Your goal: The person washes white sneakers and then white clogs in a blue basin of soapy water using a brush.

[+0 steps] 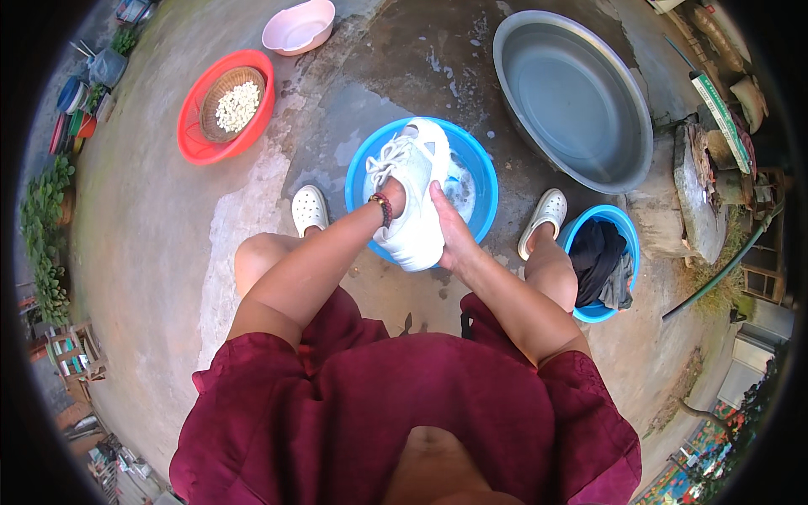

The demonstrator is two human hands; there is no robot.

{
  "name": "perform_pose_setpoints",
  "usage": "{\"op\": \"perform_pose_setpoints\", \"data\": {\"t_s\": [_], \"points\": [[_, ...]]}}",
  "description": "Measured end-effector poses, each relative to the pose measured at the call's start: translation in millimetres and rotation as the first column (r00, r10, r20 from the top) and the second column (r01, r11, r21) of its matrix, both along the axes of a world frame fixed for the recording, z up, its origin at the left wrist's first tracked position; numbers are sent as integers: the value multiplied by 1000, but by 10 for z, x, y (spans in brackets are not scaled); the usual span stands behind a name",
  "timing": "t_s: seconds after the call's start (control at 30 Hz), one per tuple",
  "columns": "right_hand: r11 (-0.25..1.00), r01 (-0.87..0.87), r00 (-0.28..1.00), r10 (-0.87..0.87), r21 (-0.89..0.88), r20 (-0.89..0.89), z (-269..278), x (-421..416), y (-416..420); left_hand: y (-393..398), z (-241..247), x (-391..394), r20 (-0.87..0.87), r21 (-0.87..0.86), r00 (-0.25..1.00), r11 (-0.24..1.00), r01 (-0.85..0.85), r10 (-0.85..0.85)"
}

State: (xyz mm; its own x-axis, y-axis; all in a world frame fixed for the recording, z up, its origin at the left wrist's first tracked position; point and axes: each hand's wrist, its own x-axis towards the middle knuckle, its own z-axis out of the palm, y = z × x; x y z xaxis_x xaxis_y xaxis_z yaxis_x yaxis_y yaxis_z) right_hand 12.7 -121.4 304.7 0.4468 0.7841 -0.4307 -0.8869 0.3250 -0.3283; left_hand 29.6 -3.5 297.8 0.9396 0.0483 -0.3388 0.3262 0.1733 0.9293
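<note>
A white lace-up sneaker point(410, 208) is held tilted over a blue plastic basin point(487, 189), its toe pointing away from me. My left hand point(394, 197), with a beaded bracelet at the wrist, reaches into the shoe's opening; its fingers are hidden inside. Against the sole side, near the heel, my right hand point(453, 230) grips the shoe with the thumb showing and the other fingers mostly out of sight. Foamy water point(464, 196) fills part of the basin, and something blue in it is largely covered by the shoe.
A large grey metal tub point(568, 101) stands front right. Beside my right clog point(548, 211), a blue bucket point(633, 243) holds dark clothes point(596, 259). Front left are a red plastic basket point(189, 136) bearing a wicker basket point(211, 95) and a pink basin point(300, 28). The concrete point(404, 69) is wet.
</note>
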Motion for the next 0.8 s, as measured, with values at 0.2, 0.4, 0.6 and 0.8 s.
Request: {"op": "perform_pose_setpoints", "data": {"t_s": [0.2,0.4,0.6,0.8], "points": [[994,43,999,-42,-99,18,-109,20,-109,-131,-26,62,-112,-210,993,975,-67,44],[989,124,988,-115,-81,102,-88,255,-307,-237,220,150,86,137,995,990,32,-44],[992,100,995,-98,-74,27,-49,20,-170,-293,112,134,59,-62,994,994,-88,92],[994,92,970,-75,-62,231,-24,544,-415,-298,113,112,490,516,851,850,-108,-189]]}}
